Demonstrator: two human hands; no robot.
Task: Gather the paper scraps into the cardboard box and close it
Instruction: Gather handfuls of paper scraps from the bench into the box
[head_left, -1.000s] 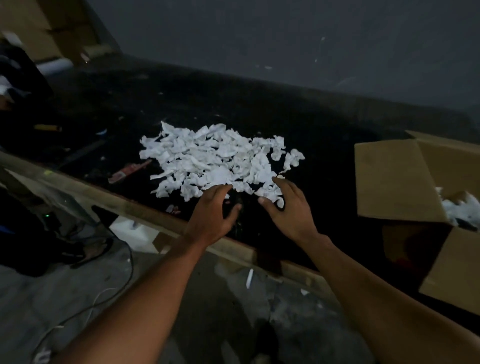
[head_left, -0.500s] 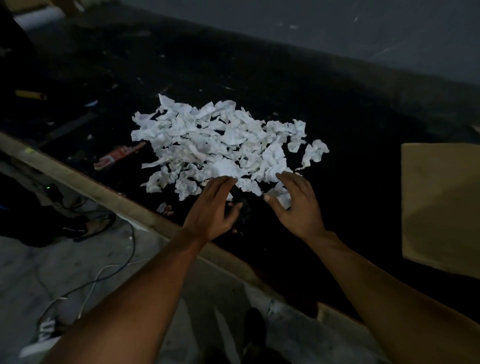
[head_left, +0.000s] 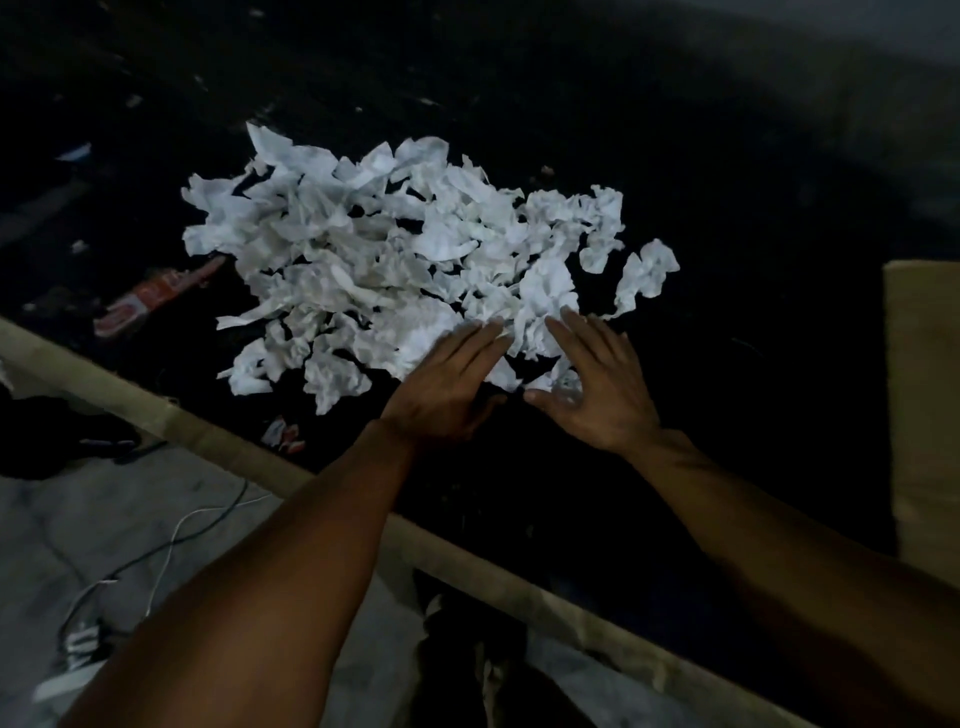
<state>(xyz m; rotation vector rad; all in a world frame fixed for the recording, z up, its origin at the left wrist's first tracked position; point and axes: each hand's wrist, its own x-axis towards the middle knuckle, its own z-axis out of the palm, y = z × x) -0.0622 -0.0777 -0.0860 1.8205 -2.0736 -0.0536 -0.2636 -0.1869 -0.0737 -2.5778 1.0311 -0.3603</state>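
A heap of crumpled white paper scraps (head_left: 395, 260) lies on the black table top (head_left: 727, 208). My left hand (head_left: 447, 387) and my right hand (head_left: 592, 384) lie flat and palm-down at the heap's near right edge, fingers stretched onto the scraps, thumbs almost meeting. Neither hand holds anything. One loose scrap (head_left: 647, 273) sits apart to the right of the heap. Only a flap of the cardboard box (head_left: 924, 395) shows at the right edge of the view; its inside is out of sight.
A red and white wrapper (head_left: 150, 299) lies left of the heap, and a small red-white bit (head_left: 283, 434) near the table's pale front edge (head_left: 208, 436). Below that edge are a grey floor and cables (head_left: 171, 540).
Both hands have slid forward onto the near edge of the heap and flattened. The view has swung left and down, so the box has mostly left the frame.
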